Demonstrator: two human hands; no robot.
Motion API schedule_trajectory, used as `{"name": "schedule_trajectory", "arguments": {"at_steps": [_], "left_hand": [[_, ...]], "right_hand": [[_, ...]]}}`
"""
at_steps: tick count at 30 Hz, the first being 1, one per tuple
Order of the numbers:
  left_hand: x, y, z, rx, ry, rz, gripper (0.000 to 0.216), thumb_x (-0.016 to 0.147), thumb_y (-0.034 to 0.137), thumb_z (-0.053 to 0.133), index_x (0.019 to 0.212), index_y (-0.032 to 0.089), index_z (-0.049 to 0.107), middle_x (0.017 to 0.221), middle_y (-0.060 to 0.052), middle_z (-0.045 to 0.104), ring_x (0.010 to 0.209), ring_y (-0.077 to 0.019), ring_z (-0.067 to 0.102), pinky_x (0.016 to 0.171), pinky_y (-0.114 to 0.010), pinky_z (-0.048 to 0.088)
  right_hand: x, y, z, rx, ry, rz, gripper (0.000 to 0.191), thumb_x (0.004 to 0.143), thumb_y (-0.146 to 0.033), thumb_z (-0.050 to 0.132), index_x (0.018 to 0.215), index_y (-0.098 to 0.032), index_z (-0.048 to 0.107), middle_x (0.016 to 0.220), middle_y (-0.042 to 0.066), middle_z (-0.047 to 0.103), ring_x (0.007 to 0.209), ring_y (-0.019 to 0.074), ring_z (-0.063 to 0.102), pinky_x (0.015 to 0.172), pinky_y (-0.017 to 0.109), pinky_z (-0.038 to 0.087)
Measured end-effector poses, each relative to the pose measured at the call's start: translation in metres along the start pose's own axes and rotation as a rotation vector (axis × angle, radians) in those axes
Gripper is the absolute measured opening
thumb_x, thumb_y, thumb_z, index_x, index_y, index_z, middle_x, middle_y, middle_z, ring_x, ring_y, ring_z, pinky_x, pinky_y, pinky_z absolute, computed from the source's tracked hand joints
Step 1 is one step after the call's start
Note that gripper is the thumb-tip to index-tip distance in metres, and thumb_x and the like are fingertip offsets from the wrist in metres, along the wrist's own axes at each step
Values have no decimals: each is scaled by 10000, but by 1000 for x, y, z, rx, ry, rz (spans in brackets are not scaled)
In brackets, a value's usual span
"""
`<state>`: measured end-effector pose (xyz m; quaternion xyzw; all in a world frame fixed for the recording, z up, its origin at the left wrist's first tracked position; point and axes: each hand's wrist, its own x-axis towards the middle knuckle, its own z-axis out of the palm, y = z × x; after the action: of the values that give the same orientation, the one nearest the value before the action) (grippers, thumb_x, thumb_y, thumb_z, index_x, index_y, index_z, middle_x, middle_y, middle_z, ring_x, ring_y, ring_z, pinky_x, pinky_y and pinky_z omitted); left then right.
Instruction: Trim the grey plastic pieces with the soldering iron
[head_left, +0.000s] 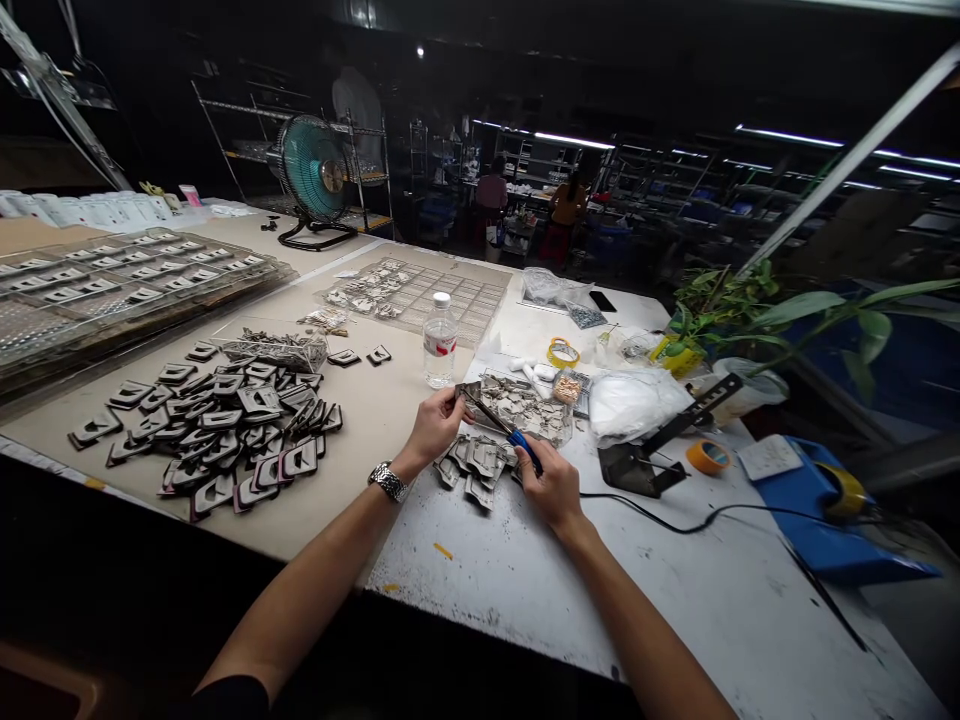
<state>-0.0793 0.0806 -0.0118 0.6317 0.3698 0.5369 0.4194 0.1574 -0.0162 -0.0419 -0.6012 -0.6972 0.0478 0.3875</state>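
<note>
At center frame, the left hand point(435, 425) is pinching a small metal bracket point(469, 393) steady while the right hand point(544, 482) is gripping a blue-handled soldering iron point(523, 450) against it.

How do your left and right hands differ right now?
The left hand pinches a small dark part, while the right hand grips a corded blue-handled soldering iron. The left wrist wears a metal watch; the right wrist is bare. The left hand is over the tan mat, the right over the white bench. Both are ungloved and close together.
</note>
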Motion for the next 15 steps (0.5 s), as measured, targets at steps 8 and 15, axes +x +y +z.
{"name": "schedule_trajectory", "arguments": {"at_steps": [8,15], "left_hand": [[1,-5,0,-59,31,-61,391,1024,564,721,929,186,749,832,-75,812,760,-249,803,763,-396,664],[5,-15,-3,-124,108,-133,515,976,681,746,868,177,732,792,-78,811,707,-237,798,755,-389,677]], "right_hand": [[0,0,-1,23,-7,-4,454,1140,-523,492,1355,-255,790,1114,82,828,914,265,788,717,355,588],[-1,2,0,41,19,-4,439,1139,-501,503,1328,-230,791,1170,88,831,990,278,794,797,378,608]]}}
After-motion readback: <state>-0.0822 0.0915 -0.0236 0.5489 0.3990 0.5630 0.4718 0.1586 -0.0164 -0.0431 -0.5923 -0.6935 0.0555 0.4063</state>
